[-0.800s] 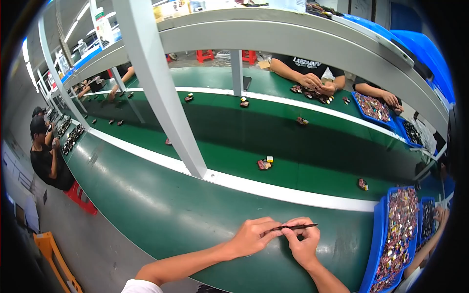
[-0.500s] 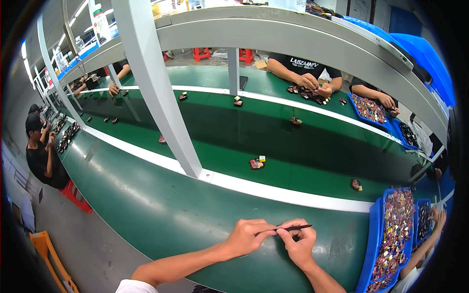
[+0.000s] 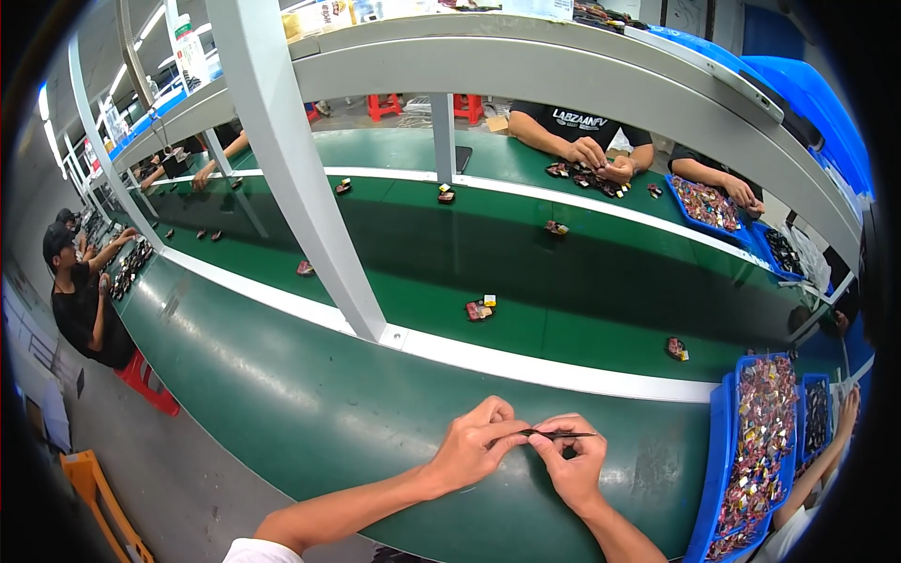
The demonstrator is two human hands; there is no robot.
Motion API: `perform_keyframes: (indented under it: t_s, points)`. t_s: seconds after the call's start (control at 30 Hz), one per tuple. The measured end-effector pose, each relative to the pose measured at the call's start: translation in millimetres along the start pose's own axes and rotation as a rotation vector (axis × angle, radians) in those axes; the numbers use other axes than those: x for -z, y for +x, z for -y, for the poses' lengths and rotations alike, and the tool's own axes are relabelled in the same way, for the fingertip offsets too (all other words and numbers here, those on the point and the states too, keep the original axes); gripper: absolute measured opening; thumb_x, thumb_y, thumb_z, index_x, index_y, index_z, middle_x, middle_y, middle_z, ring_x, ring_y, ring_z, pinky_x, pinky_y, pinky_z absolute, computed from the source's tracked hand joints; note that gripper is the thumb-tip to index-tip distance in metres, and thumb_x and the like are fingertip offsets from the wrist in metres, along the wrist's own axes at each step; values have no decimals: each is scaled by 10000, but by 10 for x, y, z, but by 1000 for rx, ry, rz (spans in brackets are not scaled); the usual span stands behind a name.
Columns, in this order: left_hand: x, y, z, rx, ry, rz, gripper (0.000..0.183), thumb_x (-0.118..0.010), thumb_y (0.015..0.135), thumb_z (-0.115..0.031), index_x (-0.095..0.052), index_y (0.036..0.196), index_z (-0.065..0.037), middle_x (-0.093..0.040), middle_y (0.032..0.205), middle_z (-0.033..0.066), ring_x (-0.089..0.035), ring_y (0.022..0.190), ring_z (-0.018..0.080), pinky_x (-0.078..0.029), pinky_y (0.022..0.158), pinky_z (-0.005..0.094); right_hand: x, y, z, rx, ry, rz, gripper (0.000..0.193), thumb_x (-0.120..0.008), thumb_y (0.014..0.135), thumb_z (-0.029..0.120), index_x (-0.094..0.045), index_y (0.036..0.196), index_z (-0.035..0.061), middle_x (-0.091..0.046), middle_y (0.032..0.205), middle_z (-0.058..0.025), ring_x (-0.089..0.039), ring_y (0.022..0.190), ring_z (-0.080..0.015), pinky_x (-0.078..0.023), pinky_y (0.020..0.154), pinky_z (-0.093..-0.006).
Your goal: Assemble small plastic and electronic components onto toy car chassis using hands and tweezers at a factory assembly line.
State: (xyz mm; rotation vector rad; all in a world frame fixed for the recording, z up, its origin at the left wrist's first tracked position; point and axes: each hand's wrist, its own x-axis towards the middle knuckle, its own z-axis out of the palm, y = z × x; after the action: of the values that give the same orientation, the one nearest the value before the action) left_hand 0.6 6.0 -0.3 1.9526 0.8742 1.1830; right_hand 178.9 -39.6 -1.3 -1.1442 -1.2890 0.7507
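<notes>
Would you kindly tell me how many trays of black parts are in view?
2: the near tray, right of the right hand; the far tray, across the belt at right. Others may be hidden.

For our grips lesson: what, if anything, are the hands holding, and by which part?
The left hand and right hand pinch a slim dark thing toward its left end; exact contact is hidden.

A person in a black cap sits on a red stool. An orange frame stands on the grey floor. A white bottle stands up high.
</notes>
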Motion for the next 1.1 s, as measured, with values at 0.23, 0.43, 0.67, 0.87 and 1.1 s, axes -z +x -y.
perform_keyframes:
  t_s: [0.23,0.43,0.67,0.87,1.1]
  points:
    - [-9,-8,-15,-8,83,4,190,-794,834,-30,-773,1023,-21,-604,903,81,-622,716,187,-509,606,310,21,7,14,-4,-7,2,147,-817,805,-43,-741,924,-4,-711,931,-70,-494,559,-12,-362,479,-186]
    - [-19,-30,3,13,72,-8,179,-775,856,-91,-752,1026,-38,-579,901,75,-610,699,208,-496,608,337,18,2,-2,-21,12,8,156,-822,789,-55,-739,913,-11,-710,949,-76,-490,560,-12,-354,481,-181]
    - [-40,-20,-18,9,80,-52,192,-774,854,-39,-756,1044,-25,-616,944,85,-637,751,216,-521,633,333,-6,14,43,-71,41,-51,151,-811,769,-81,-724,873,-15,-711,920,-85,-510,590,-31,-372,512,-175]
    - [-54,-31,-25,3,78,-55,193,-773,853,-57,-752,1043,-31,-628,967,97,-643,746,237,-520,618,348,28,-1,31,-69,54,-10,158,-767,813,-87,-672,928,-36,-684,962,-126,-558,580,-52,-405,455,-164]
    - [-49,-32,-36,8,51,-68,138,-730,897,-97,-724,1005,-12,-583,964,95,-648,750,276,-517,648,394,37,-7,20,-70,25,-10,169,-776,815,-80,-675,944,-42,-690,960,-134,-557,550,-55,-397,437,-164]
